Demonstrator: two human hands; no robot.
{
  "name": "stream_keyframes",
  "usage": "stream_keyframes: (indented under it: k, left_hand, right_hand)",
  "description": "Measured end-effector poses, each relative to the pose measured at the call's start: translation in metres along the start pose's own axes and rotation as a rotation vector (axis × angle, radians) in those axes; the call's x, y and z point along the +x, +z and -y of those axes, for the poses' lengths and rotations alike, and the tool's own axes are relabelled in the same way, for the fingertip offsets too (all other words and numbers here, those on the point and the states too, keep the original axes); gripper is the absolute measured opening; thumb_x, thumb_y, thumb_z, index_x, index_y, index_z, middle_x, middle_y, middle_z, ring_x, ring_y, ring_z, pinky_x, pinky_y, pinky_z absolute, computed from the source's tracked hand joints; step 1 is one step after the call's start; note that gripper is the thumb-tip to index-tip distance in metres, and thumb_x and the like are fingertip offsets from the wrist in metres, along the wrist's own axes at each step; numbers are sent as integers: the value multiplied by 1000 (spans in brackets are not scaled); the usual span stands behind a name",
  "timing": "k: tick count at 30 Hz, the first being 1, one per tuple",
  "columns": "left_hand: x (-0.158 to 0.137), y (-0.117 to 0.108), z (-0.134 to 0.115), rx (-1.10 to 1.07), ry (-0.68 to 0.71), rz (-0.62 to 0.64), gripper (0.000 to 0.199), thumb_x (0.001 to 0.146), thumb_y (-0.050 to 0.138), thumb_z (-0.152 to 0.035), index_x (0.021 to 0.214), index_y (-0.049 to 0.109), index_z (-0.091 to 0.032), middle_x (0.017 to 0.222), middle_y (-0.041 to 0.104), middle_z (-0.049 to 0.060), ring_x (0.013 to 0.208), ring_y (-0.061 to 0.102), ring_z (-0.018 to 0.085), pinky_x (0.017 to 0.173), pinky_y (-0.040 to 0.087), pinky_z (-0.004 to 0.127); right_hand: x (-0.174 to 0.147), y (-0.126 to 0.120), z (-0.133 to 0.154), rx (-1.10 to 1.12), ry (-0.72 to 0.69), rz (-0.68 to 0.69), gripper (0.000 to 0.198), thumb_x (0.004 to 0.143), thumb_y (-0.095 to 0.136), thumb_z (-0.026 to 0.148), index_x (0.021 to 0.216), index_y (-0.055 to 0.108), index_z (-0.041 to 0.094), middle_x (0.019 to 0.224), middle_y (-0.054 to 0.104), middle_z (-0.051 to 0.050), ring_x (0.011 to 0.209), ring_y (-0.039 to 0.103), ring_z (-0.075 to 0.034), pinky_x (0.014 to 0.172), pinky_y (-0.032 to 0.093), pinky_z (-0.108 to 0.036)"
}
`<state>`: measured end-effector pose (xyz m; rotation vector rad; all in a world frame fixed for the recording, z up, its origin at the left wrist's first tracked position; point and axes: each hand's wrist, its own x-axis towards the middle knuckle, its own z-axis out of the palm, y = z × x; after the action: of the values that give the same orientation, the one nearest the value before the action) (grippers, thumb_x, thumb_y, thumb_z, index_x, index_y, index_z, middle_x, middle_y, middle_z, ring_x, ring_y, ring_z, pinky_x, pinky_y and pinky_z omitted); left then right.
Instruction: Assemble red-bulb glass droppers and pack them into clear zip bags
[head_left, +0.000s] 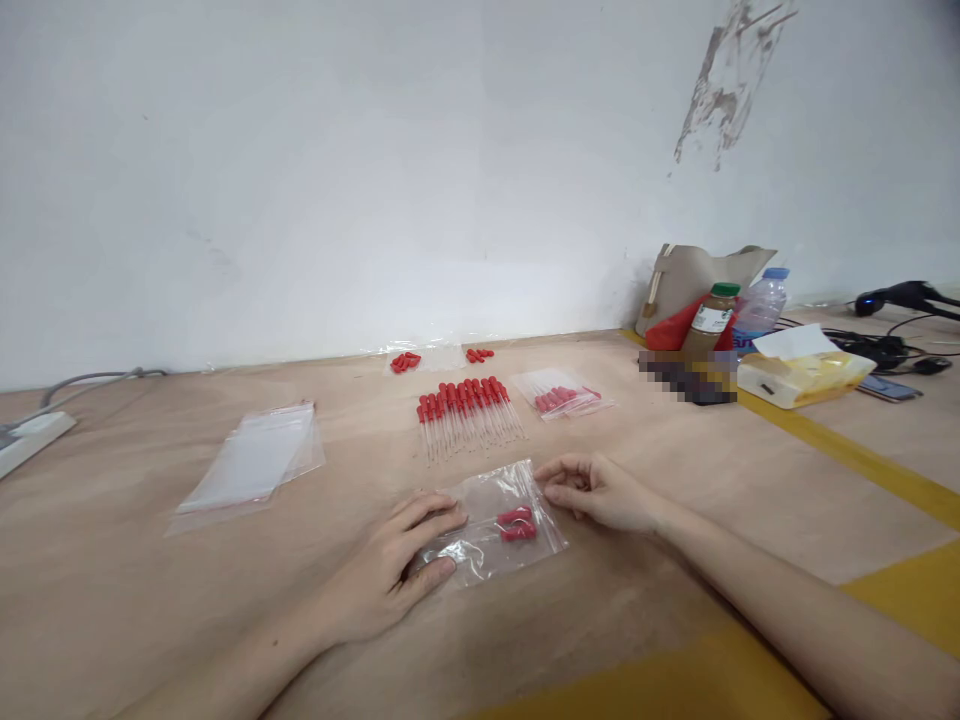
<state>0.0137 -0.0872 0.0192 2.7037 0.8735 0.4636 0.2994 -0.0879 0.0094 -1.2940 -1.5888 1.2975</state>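
A clear zip-lock bag (480, 570) lies flat in front of me with red rubber bulbs (517, 525) inside. My left hand (405, 555) presses on its left end, fingers spread. At the zip edge, my right hand (600, 490) has its fingers curled, thumb and forefinger on the bag's far right corner. Just beyond the bag is a row of glass droppers with red bulbs (465, 400), tips toward me. To their right a filled clear bag (562, 395) shows more red-bulbed droppers.
A stack of flat clear bags (247, 460) lies at left. Loose red bulbs (405, 362) are on plastic by the wall. At right stand a beige bag (697, 275), a green-capped bottle (712, 315) and a yellow packet (810, 370). A power strip (34, 440) is at far left.
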Motion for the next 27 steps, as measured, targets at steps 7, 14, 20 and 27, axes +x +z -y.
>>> stream_keyframes:
  k: [7, 14, 20, 27]
  left_hand:
    - [-1, -3, 1, 36, -38, 8, 34, 90, 36, -28, 122, 47, -29, 129, 44, 2, 118, 39, 21, 98, 35, 42]
    - [-4, 2, 5, 22, -28, -34, 33, 88, 41, -30, 120, 50, -27, 127, 45, 4, 117, 40, 21, 97, 36, 41]
    - [-4, 0, 6, 21, -11, -25, 34, 88, 42, -30, 120, 50, -27, 127, 46, 5, 117, 41, 21, 97, 36, 42]
    - [-4, -1, 6, -9, -16, -17, 34, 87, 43, -31, 120, 49, -28, 127, 46, 4, 116, 41, 22, 97, 36, 42]
  right_hand:
    - [53, -16, 12, -389, -74, -296, 7, 66, 55, 22, 69, 59, 16, 52, 55, 1, 47, 50, -10, 45, 37, -21]
    - [134, -17, 38, -620, 131, -483, 27, 60, 61, 27, 83, 60, 11, 85, 62, -12, 71, 58, -19, 57, 42, -25]
    - [151, -9, 45, -569, 257, -383, 8, 58, 61, 18, 61, 59, 11, 54, 57, -7, 48, 55, -17, 45, 41, -25]
    - [150, -18, 51, -459, 248, -363, 12, 58, 57, 8, 69, 58, 10, 42, 49, -1, 42, 51, -15, 42, 40, -25]
